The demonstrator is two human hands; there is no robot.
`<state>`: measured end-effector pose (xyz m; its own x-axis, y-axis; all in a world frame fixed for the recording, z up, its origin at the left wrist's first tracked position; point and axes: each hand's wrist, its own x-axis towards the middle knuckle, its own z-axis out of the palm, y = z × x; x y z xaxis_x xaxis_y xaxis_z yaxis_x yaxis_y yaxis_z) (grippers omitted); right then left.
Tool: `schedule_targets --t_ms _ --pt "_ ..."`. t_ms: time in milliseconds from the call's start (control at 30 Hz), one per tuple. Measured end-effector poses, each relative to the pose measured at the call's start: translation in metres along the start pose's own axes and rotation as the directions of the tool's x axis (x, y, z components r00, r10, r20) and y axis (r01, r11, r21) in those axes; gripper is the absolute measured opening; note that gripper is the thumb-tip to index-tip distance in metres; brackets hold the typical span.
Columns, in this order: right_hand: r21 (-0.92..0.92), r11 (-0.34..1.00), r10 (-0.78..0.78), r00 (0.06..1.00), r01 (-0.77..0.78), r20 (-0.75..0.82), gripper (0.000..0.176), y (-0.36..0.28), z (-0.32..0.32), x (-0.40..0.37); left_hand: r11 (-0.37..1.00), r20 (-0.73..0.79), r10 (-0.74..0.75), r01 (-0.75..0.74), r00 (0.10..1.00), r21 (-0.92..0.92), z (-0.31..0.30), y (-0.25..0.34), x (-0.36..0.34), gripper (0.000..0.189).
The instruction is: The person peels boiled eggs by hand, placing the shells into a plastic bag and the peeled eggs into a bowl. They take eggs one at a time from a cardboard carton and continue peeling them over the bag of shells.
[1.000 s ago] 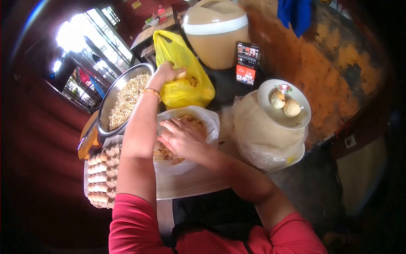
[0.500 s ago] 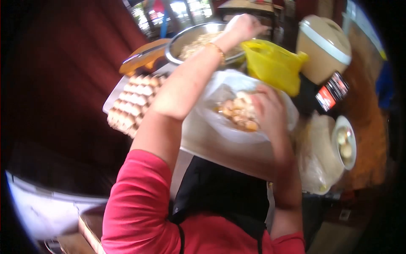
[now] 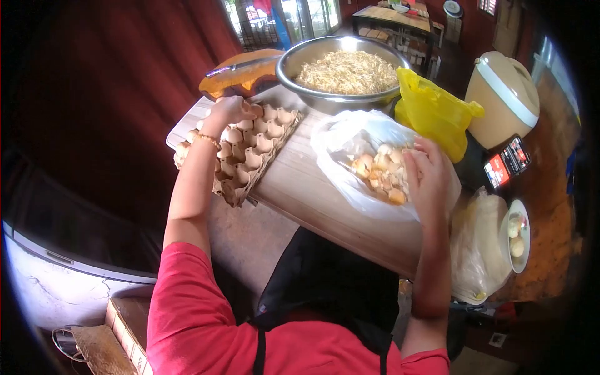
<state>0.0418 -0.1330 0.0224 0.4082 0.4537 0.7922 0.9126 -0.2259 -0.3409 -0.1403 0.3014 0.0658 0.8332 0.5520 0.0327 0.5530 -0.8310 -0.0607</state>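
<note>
My left hand (image 3: 232,112) is over the egg tray (image 3: 261,164), its fingers closed round what looks like a brown egg (image 3: 255,110). Eggs fill the tray's left part, while many cups on its right side are bare. My right hand (image 3: 430,172) rests at the right side of a white plastic bag (image 3: 334,144), fingers bent but apart, with nothing clear between them. Inside the bag lies a heap of cracked eggshells (image 3: 382,170). Behind it stands a steel bowl (image 3: 300,94) of pale, shredded-looking food (image 3: 350,72), possibly bean sprouts.
A yellow plastic bag (image 3: 431,112) and a beige cooler jug (image 3: 503,103) stand at the right, near a lit phone (image 3: 507,164). Closer are a clear plastic bag (image 3: 478,250) and a white bowl (image 3: 520,253) with pale round pieces. A knife (image 3: 240,65) lies on an orange-brown board (image 3: 215,84) at the back left.
My left hand has moved from above the steel bowl, left and down to the egg tray. My right hand stays by the shells, slightly withdrawn to the bag's edge. The camera view has shifted.
</note>
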Motion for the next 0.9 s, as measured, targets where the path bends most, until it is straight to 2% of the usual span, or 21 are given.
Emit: schedule_targets --t_ms 33,100,167,233,300,367,433,500,533,633,700,733,767,833,900 --pt "0.013 1.0 0.002 1.0 -0.002 0.027 0.014 -0.002 0.001 -0.001 1.0 0.0 0.0 0.0 1.0 -0.001 0.012 -0.003 0.003 0.06" --pt "0.021 1.0 0.003 0.999 -0.004 0.053 0.014 -0.007 0.0 -0.002 0.999 -0.114 -0.013 0.008 0.993 -0.042 0.032 -0.005 0.008 0.062" --pt "-0.045 0.999 0.013 0.996 -0.009 0.09 0.014 -0.011 -0.003 0.0 0.998 -0.147 -0.05 0.045 0.988 -0.039 0.041 -0.005 0.012 0.063" --pt "-0.008 1.0 -0.004 0.998 0.005 0.07 0.014 0.004 0.008 -0.006 0.996 -0.13 -0.024 0.013 0.991 -0.086 0.04 -0.005 0.015 0.062" --pt "0.03 0.999 -0.015 0.999 0.013 0.05 0.014 0.007 0.008 -0.008 0.997 -0.19 0.043 -0.055 0.981 -0.059 0.037 -0.001 0.014 0.058" --pt "-0.011 1.0 -0.01 0.997 0.011 0.073 0.014 -0.005 -0.001 -0.004 0.989 -0.072 -0.139 0.135 0.988 -0.053 0.019 0.016 0.007 0.046" --pt "-0.017 1.0 -0.015 0.998 0.016 0.067 0.014 -0.01 -0.003 -0.003 0.987 -0.099 -0.153 0.148 0.983 -0.057 0.02 0.028 0.002 0.046" --pt "-0.013 0.999 -0.029 0.998 0.03 0.062 0.015 -0.008 0.0 -0.004 0.974 -0.248 -0.196 0.218 0.949 0.061 0.028 0.038 -0.001 0.048" --pt "0.022 0.999 -0.043 0.998 0.042 0.049 0.015 -0.002 0.006 -0.006 0.967 -0.302 -0.164 0.213 0.939 0.138 0.034 0.039 0.002 0.047" --pt "0.054 0.997 -0.056 0.998 0.054 0.036 0.016 0.003 0.01 -0.008 0.964 -0.26 -0.232 0.257 0.938 0.068 0.03 0.041 0.006 0.046" --pt "0.039 0.998 -0.044 0.998 0.043 0.033 0.016 0.006 0.005 -0.007 0.966 -0.305 -0.237 0.257 0.922 0.027 0.022 0.052 -0.002 0.042" --pt "0.026 0.999 -0.045 0.999 0.045 0.006 0.015 0.005 0.003 -0.005 0.976 -0.517 -0.209 0.143 0.83 -0.165 0.018 0.061 -0.012 0.041" --pt "0.012 0.999 -0.041 0.999 0.041 -0.021 0.015 0.004 0.0 -0.004 0.948 -0.693 -0.219 -0.02 0.687 -0.319 0.013 0.073 -0.025 0.041" --pt "0.008 1.0 -0.011 0.999 0.011 -0.042 0.014 0.004 -0.005 -0.002 0.928 -0.937 -0.154 -0.28 0.313 -0.246 0.002 0.117 -0.068 0.053" --pt "0.002 1.0 0.015 0.998 -0.015 -0.062 0.014 0.009 -0.005 -0.002 0.919 -0.929 -0.201 -0.269 0.31 -0.288 0.018 0.15 -0.116 0.059"
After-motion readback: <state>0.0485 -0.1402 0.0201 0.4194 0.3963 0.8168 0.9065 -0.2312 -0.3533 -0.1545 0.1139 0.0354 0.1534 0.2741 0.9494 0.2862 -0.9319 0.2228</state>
